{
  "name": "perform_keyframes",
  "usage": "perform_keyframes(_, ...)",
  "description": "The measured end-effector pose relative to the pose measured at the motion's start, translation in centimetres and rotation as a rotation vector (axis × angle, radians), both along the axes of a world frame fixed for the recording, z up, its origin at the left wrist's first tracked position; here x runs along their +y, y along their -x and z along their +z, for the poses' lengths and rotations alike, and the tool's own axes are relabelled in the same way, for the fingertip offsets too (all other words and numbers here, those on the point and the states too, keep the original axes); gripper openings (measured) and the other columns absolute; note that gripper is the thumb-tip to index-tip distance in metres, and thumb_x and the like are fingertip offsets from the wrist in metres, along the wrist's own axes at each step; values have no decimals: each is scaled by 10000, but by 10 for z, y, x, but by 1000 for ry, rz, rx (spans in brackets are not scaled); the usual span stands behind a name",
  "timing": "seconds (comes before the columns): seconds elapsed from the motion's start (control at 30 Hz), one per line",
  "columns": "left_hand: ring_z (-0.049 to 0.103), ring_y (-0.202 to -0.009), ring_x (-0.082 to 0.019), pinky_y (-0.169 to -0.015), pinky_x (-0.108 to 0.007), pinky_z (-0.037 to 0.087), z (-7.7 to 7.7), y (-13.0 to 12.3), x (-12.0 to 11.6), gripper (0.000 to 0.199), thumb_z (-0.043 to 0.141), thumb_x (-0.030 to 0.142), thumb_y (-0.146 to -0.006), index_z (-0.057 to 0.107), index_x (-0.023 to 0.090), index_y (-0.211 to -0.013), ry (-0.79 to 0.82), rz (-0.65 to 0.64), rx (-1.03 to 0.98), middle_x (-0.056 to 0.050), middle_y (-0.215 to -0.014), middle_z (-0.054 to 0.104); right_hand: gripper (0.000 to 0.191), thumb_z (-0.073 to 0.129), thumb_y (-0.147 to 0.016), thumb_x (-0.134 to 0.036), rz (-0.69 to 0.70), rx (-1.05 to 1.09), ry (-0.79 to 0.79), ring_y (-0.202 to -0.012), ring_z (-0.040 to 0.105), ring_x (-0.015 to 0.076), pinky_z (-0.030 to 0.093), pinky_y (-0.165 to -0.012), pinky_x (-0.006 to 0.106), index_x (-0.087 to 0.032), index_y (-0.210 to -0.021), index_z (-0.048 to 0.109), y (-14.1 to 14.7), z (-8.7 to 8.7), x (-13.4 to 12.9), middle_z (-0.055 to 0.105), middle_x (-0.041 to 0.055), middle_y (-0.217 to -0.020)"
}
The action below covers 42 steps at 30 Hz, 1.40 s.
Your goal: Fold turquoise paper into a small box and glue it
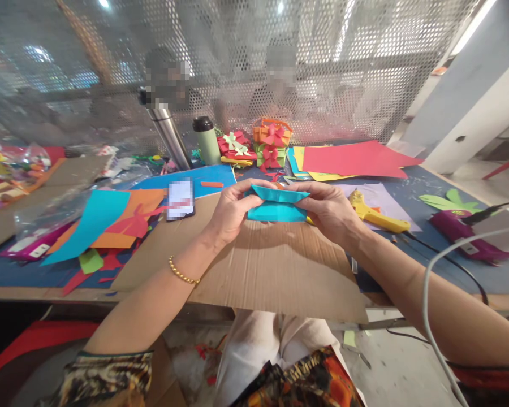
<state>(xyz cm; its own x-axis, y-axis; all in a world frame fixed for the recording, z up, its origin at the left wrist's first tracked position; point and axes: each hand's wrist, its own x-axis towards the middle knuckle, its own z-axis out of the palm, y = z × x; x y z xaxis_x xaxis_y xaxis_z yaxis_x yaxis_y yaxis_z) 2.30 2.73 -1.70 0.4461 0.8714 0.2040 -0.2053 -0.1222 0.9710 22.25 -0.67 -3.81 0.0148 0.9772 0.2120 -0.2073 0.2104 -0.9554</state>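
Note:
A folded piece of turquoise paper (276,212) is held up over the brown cardboard sheet (275,265). My left hand (233,210) pinches its left end between thumb and fingers. At the right end, my right hand (328,208) grips the paper the same way. The paper shows a raised upper flap and a flat lower panel with a crease between them. Some fingertips are hidden behind the paper. Just right of my right hand lies a yellow glue gun (375,216) on a lilac sheet (392,200).
Coloured paper sheets (89,223) and a phone (180,199) lie at the left. Behind stand a steel flask (169,138), a green bottle (207,144) and paper boxes (271,148). Red paper (356,159) lies back right; a purple power strip (462,232) and cables are at the right.

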Motion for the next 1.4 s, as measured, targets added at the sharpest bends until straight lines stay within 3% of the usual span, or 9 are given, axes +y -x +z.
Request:
perform_keyframes(0.27,738,-802,-234,-647,-330,603,7,11,10,224,647,271,-648,752,165,-815,27,-154,-15,-86,-918,773,239,938,-539,-304,-47,8,6,-750,670,161,536,-690,309,-276,-758,847,1,2,-1,804,9,-844)
perform_keyframes(0.43,658,-656,-195,-577,-308,534,6,13,10,332,739,506,-756,736,176,-786,98,-157,44,-59,-750,709,170,866,-587,-271,-60,-79,-39,-692,627,148,501,-629,290,-282,-757,858,4,2,-6,782,1,-765)
perform_keyframes(0.63,666,-747,-159,-667,-271,502,3,18,14,328,875,360,-692,790,178,-951,49,-178,205,-46,-869,760,123,787,-687,-300,-37,-267,-164,-726,667,187,525,-648,321,-276,-776,868,4,0,-10,793,29,-776)
perform_keyframes(0.77,632,-684,-149,-615,-261,460,8,26,19,279,896,401,-681,809,174,-817,43,-229,335,-51,-769,746,138,755,-728,-271,-15,-374,-281,-792,713,218,558,-686,340,-295,-795,874,4,0,-12,820,33,-840)
perform_keyframes(0.93,612,-682,-145,-617,-256,463,14,26,16,382,888,548,-710,783,183,-750,-36,-272,321,-40,-729,712,161,738,-772,-263,-80,-399,-343,-806,721,221,571,-737,364,-304,-841,878,2,-1,-12,820,30,-850)
perform_keyframes(1.1,549,-633,-122,-598,-250,440,12,23,14,368,892,519,-711,768,173,-697,-144,-239,412,-18,-675,671,247,656,-802,-204,-33,-556,-421,-784,711,210,562,-703,348,-305,-857,875,1,1,-13,809,24,-844)
perform_keyframes(1.3,550,-603,-121,-563,-246,442,10,23,16,353,880,494,-719,764,163,-677,-147,-244,449,-19,-649,660,570,626,-726,-134,-60,-545,-287,-739,649,168,525,-672,309,-261,-1254,800,1,-4,-14,776,4,-849)
perform_keyframes(1.4,569,-599,-119,-566,-242,467,11,24,16,347,875,477,-722,758,151,-701,-97,-274,461,-24,-658,670,582,655,-727,-169,42,-485,-201,-684,622,147,495,-611,285,-191,-1299,760,0,-3,-12,732,8,-806)
